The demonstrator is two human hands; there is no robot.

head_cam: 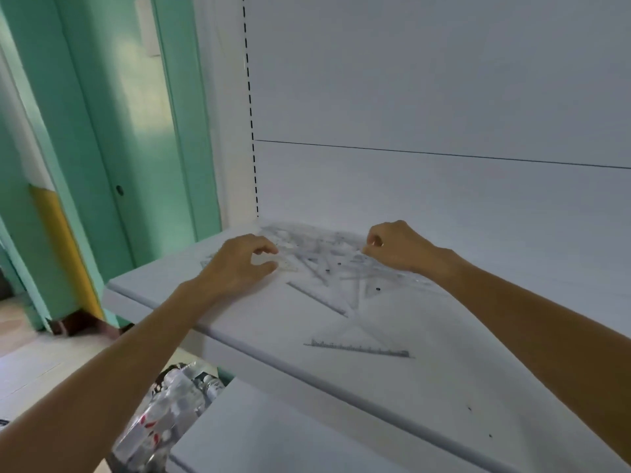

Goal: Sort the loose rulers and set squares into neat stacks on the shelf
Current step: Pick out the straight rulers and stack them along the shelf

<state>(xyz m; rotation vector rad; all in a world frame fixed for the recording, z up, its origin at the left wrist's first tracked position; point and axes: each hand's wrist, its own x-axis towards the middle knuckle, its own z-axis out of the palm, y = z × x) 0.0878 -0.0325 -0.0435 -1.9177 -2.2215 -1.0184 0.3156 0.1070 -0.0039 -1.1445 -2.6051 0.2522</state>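
A loose heap of clear plastic rulers and set squares (324, 257) lies at the back left of the white shelf (259, 329). One clear set square (358, 339) with a printed scale lies apart, nearer the front edge. My left hand (239, 264) is at the heap's left side, thumb and fingers curled around a small clear piece. My right hand (392, 247) is at the heap's right side, fingertips pinching the edge of a clear ruler. The pieces overlap and their outlines are hard to separate.
The shelf's white back panel (426, 97) rises behind the heap, with a slotted upright (251, 107) at its left. A lower white shelf (273, 438) juts out below. Packaged goods (170, 397) lie beneath at the left. A green door (112, 131) stands to the left.
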